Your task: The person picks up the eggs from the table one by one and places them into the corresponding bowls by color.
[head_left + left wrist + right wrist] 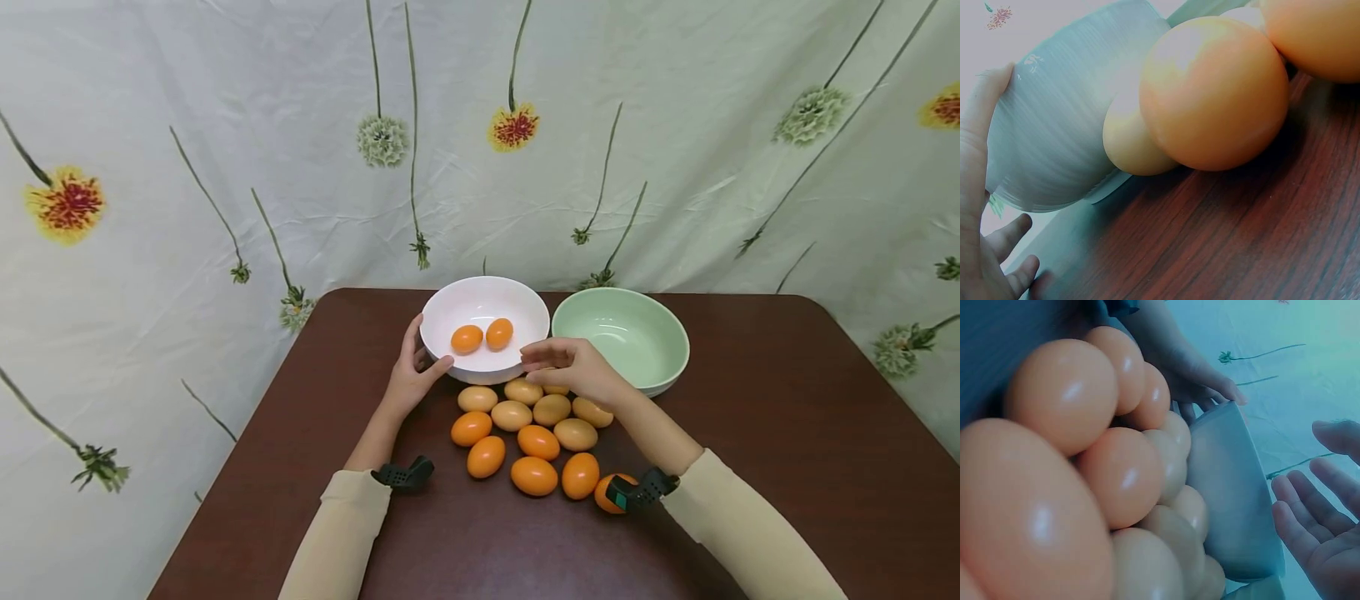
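Observation:
A white bowl (480,371) stands at the back of the table with two orange eggs (467,339) inside. My left hand (410,375) holds its left side, thumb along the near rim and fingers round the outer wall. Close to the bowl's right rim, my right hand (573,367) hovers with relaxed fingers and nothing between them, as the right wrist view shows. In front of the bowl lie several tan eggs (512,415), partly covered by the right hand. Several more orange eggs (537,442) lie nearer to me, one partly hidden by the right wrist strap.
A light green bowl (637,337) stands right of the white one, behind my right forearm. The dark brown table (765,392) ends at a flower-printed cloth (480,192). Each wrist wears a black strap (405,475).

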`<action>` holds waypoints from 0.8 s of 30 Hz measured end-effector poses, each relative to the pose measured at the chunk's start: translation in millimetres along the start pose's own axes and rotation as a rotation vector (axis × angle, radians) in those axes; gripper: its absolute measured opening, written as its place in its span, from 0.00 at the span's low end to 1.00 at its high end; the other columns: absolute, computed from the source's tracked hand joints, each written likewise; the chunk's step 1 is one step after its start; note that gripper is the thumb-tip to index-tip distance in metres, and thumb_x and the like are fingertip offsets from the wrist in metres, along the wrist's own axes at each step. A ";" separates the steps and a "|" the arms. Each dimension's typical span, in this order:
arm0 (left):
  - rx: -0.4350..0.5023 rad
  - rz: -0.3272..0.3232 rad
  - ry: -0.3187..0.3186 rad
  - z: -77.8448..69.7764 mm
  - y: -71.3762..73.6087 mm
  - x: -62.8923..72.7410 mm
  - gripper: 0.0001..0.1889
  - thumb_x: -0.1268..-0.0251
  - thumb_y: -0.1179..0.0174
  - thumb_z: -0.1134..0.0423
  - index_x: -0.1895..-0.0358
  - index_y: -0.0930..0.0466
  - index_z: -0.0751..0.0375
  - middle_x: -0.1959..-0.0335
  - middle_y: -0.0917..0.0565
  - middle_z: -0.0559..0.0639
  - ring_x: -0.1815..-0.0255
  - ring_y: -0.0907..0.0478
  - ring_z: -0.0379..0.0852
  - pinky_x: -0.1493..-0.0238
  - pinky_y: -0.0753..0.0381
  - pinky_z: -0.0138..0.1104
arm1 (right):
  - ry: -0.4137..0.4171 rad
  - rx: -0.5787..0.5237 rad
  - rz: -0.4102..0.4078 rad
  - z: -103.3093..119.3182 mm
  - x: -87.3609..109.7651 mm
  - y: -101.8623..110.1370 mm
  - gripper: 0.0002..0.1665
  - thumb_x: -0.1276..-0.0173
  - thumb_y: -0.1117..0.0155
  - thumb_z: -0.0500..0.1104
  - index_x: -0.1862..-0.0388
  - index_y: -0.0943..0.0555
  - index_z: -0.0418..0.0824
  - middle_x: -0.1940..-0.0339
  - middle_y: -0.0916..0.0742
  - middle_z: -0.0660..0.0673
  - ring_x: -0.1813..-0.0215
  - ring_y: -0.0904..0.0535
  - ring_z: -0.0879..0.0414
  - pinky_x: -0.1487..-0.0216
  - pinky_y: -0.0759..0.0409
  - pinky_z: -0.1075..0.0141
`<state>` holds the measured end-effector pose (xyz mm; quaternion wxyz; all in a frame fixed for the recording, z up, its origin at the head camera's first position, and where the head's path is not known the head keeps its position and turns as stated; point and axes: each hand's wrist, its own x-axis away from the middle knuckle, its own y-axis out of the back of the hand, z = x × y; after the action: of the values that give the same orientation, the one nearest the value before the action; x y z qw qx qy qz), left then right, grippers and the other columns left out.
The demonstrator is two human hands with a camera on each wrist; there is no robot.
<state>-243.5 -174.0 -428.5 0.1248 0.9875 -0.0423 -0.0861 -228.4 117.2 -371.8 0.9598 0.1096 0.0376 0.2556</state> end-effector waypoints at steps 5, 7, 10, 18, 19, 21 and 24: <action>0.008 -0.002 -0.004 -0.4 0.1 0.4 0.46 0.35 0.38 0.63 0.21 0.59 0.55 0.22 0.52 0.59 0.28 0.42 0.64 0.32 0.40 0.55 | 0.023 -0.027 0.025 -7.1 12.4 1.2 0.26 0.35 0.33 0.35 0.40 0.25 0.24 0.44 0.20 0.27 0.43 0.21 0.40 0.49 0.20 0.63; 0.008 -0.003 -0.009 -0.4 0.2 0.5 0.45 0.34 0.38 0.63 0.21 0.59 0.55 0.22 0.52 0.60 0.28 0.42 0.64 0.32 0.40 0.55 | 0.036 -0.040 0.033 -10.5 16.6 1.8 0.27 0.36 0.33 0.35 0.41 0.25 0.24 0.44 0.21 0.26 0.43 0.22 0.37 0.49 0.20 0.63; 0.006 -0.005 -0.015 -0.4 0.1 0.9 0.45 0.34 0.38 0.64 0.21 0.59 0.56 0.22 0.52 0.60 0.28 0.42 0.64 0.32 0.41 0.55 | 0.040 -0.066 0.042 -14.7 23.2 2.8 0.27 0.36 0.33 0.34 0.41 0.26 0.22 0.44 0.21 0.25 0.43 0.24 0.33 0.49 0.20 0.62; 0.004 -0.003 -0.014 -0.5 -0.4 1.0 0.45 0.35 0.38 0.64 0.21 0.59 0.56 0.22 0.53 0.60 0.28 0.42 0.64 0.32 0.41 0.56 | 0.063 -0.108 0.079 -26.2 42.2 6.4 0.27 0.36 0.34 0.32 0.40 0.27 0.20 0.45 0.22 0.21 0.43 0.24 0.31 0.49 0.19 0.61; 0.004 -0.003 -0.014 -0.5 -0.4 1.0 0.45 0.35 0.38 0.64 0.21 0.59 0.56 0.22 0.53 0.60 0.28 0.42 0.65 0.32 0.42 0.56 | 0.073 -0.114 0.086 -28.3 44.4 7.2 0.27 0.36 0.34 0.32 0.41 0.28 0.20 0.45 0.23 0.21 0.43 0.24 0.32 0.49 0.19 0.61; 0.009 0.000 -0.018 -0.1 -0.6 0.5 0.46 0.35 0.38 0.64 0.21 0.59 0.57 0.22 0.53 0.60 0.28 0.43 0.65 0.32 0.42 0.57 | 0.090 -0.129 0.099 -32.2 48.7 8.8 0.27 0.36 0.34 0.31 0.41 0.28 0.19 0.45 0.23 0.20 0.44 0.22 0.35 0.49 0.19 0.61; 0.010 0.000 -0.020 -0.4 -0.4 0.5 0.46 0.35 0.39 0.64 0.21 0.59 0.57 0.22 0.53 0.60 0.28 0.43 0.65 0.32 0.42 0.57 | 0.106 -0.148 0.116 -36.5 54.4 11.5 0.28 0.37 0.33 0.31 0.42 0.29 0.18 0.45 0.23 0.19 0.44 0.20 0.38 0.50 0.19 0.60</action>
<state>-242.9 -173.6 -428.3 0.1195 0.9872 -0.0438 -0.0958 -191.5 161.0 -405.6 0.9454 0.0268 0.0630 0.3185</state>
